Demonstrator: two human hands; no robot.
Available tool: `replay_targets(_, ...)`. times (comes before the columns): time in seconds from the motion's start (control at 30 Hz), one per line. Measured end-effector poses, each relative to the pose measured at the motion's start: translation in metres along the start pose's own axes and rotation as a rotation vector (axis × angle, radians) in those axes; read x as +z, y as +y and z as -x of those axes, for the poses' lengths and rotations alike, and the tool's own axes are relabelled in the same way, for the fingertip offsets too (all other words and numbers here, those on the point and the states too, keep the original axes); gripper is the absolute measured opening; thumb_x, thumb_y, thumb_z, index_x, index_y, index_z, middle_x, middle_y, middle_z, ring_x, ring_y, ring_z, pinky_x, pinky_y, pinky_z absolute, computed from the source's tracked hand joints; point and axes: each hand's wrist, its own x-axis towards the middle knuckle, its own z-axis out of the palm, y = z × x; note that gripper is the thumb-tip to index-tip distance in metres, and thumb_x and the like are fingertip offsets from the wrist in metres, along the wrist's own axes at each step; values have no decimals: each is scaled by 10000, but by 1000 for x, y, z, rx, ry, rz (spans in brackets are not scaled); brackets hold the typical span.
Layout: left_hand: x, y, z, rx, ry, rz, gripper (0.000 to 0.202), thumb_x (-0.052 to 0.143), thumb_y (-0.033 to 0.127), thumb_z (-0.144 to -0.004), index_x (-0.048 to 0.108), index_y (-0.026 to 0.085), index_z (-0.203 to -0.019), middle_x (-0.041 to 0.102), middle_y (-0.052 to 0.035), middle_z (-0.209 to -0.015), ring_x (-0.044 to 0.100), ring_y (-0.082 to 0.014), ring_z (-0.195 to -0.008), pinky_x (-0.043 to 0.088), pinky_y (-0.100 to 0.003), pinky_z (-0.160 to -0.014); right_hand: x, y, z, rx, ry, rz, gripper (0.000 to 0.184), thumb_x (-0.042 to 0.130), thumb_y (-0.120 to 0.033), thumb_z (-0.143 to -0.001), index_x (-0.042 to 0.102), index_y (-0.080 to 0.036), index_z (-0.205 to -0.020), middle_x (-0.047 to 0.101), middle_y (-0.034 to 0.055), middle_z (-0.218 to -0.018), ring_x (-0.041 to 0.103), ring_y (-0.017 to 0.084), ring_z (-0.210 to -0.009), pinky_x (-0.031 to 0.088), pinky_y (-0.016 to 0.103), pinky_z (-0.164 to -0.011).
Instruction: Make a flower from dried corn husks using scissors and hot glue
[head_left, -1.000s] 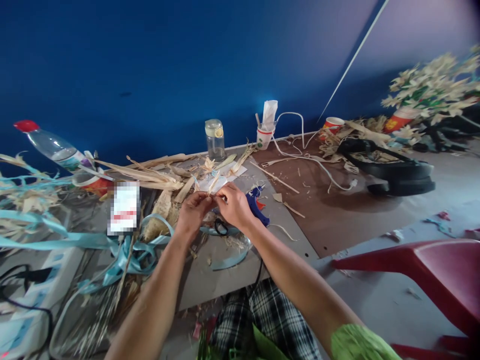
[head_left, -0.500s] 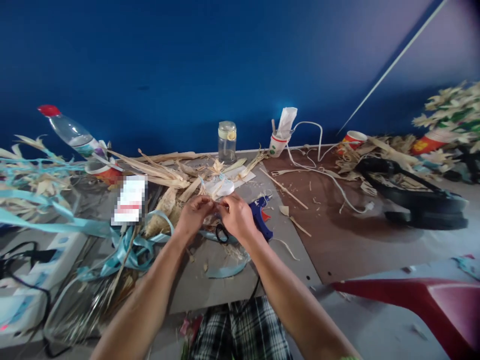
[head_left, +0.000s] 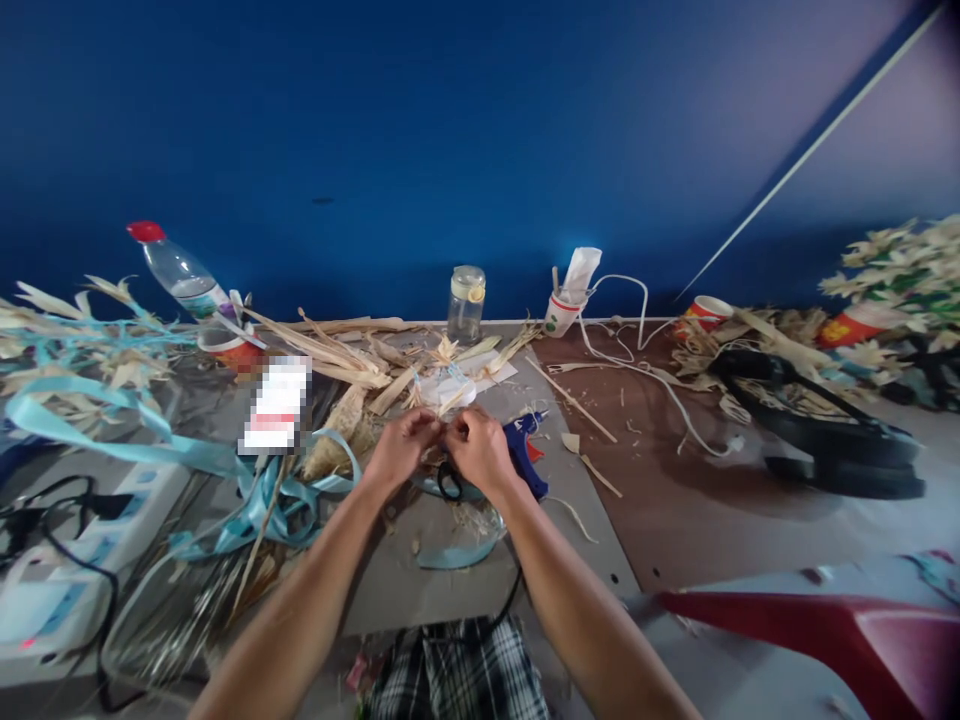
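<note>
Glue gun just beside right hand; scissors beneath; it and left hand both pinch husk strip.

A craft workshop is showing: husk strips, blue ribbon and a glue gun are littering the table.

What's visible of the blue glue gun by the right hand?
The glue gun looks like blue plastic with a red trigger. It lies on its side on the grey board, nozzle pointing away from the person. The right hand hides its left part; whether they touch cannot be told.
</note>
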Motion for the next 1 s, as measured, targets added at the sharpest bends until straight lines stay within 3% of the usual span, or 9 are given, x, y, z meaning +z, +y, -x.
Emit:
replay_targets(0.1, 3, 2, 3, -64, -25, 90, 227, 723, 346, -646, 608, 161, -710, 645, -14, -699, 616, -156, -627, 468, -263, -623, -4, 0, -3, 62, 19, -124, 100, 520, -153, -708, 539, -187, -615, 605, 40, -684, 553, 165, -658, 424, 277, -655)
replay_targets(0.3, 9, 15, 11, -186, -68, 238, 320, 751, 375, -636, 550, 172, -781, 705, -37, -779, 667, -167, -603, 481, -258, -569, -12, -2, -8, 262, 26, -565, 184, 516, -337, -710, 535, -183, -611, 510, -25, -557, 463, 122, -545, 367, 236, -544)
replay_targets(0.57, 9, 16, 11, -238, -100, 409, 361, 789, 311, -617, 508, 165, -791, 711, -35, -739, 652, -129, -548, 505, -251, -586, -9, -7, -9, 333, 62, -750, 203, 530, -370, -689, 512, -180, -620, 419, -51, -545, 374, 93, -524, 320, 227, -527)
replay_targets(0.73, 11, 14, 11, -228, -74, 395, 336, 778, 306, -621, 519, 162, -780, 711, -38, -718, 649, -131, -532, 505, -250, -567, -12, -10, -7, 236, 105, -783, 192, 530, -359, -728, 499, -185, -653, 432, -46, -577, 391, 92, -542, 338, 223, -544)
replay_targets(1.0, 16, 9, 12, -205, -101, 368, 333, 776, 301, -619, 561, 159, -831, 699, -12, -687, 649, -125, -513, 498, -227, -544, -12, -12, -3, 65, 147, -596, 127, 487, -291, -758, 489, -192, -677, 517, -16, -655, 482, 109, -611, 398, 228, -600)
